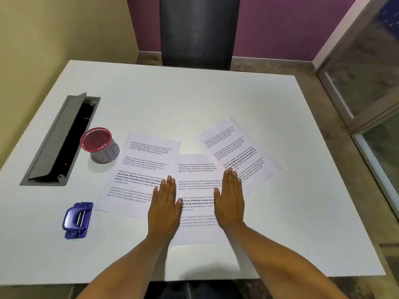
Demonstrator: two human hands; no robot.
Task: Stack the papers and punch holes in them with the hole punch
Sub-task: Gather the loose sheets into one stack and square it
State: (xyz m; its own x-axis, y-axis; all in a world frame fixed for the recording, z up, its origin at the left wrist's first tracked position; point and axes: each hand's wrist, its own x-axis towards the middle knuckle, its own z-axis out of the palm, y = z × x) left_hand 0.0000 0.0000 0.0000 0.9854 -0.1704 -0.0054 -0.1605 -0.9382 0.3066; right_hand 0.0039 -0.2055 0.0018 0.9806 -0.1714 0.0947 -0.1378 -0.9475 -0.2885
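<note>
Three printed sheets lie fanned out on the white table: a left sheet, a middle sheet and a right sheet, overlapping at their edges. My left hand rests flat, palm down, across the seam of the left and middle sheets. Flat on the middle sheet's right side lies my right hand, its fingertips touching the right sheet. Neither hand holds anything. A blue hole punch sits near the table's front left, apart from the papers.
A mesh cup with a red rim stands just left of the left sheet. An open grey cable tray is set into the table's left side. A dark chair back stands beyond the far edge. A glass partition is at the right.
</note>
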